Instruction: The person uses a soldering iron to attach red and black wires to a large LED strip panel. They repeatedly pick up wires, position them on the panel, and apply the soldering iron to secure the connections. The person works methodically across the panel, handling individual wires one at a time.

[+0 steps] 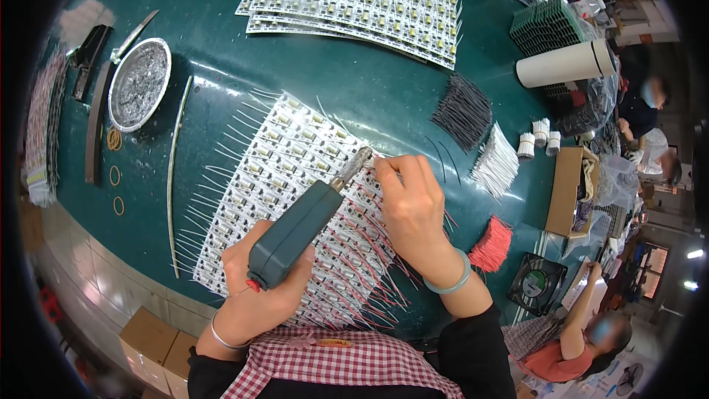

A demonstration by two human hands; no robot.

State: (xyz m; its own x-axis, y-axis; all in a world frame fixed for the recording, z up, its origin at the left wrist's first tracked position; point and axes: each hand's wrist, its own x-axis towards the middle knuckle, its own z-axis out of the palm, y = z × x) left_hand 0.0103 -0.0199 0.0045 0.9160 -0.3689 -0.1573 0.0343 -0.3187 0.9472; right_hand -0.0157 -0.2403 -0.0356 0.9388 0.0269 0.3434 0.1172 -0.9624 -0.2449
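My left hand (264, 281) is wrapped around the dark green handle of a soldering iron (295, 230). The iron's metal tip reaches the upper right edge of a white circuit board panel (258, 177). Right beside that tip, my right hand (410, 203) pinches at the board's edge; what lies between its fingertips is too small to make out. White wires stick out from the panel's left side. Many red wires (369, 233) spread over its right part, partly under my right hand and wrist.
More circuit board panels (362, 0) lie stacked at the far side. Bundles of black wires (461, 111), white wires (495, 161) and red wires (492, 245) sit to the right, near a fan (538, 282). A metal bowl (169, 74) stands left. Other people work at right.
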